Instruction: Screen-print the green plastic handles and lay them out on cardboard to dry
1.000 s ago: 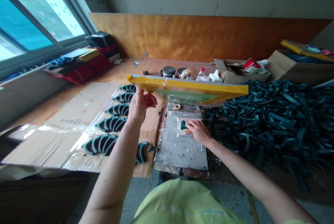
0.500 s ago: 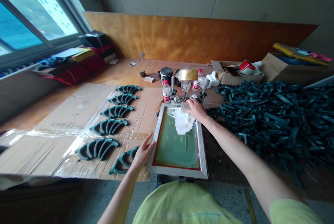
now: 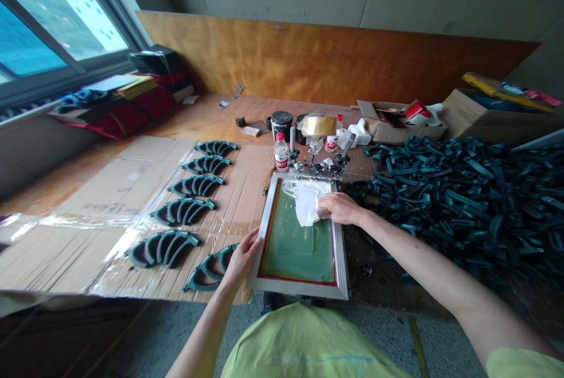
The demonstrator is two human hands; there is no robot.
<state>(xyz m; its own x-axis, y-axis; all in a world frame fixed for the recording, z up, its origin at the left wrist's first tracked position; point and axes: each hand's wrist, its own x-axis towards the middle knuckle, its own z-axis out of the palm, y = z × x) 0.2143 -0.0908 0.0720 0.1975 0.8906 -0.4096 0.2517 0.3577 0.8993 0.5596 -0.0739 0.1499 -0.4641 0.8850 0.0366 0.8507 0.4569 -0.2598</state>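
Observation:
A screen-printing frame (image 3: 267, 226) with green mesh lies flat on the bench in front of me. My left hand (image 3: 243, 258) presses on the frame's near left edge. White ink (image 3: 306, 204) is smeared over the far part of the mesh. My right hand (image 3: 338, 209) is closed around a squeegee there, mostly hidden under my fingers. Dark green curved plastic parts (image 3: 183, 211) lie in neat rows on cardboard to the left of the frame.
A large heap of dark green plastic parts (image 3: 467, 190) fills the bench to the right. Ink cans (image 3: 281, 124), small bottles (image 3: 280, 153) and a tape roll stand behind the frame. Cardboard boxes (image 3: 392, 125) sit at the back right, stacked items under the window at left.
One second ago my left hand held the frame tilted up while my right hand rested on the part beneath. The frame now lies flat, and my right hand has drawn nearer across the mesh.

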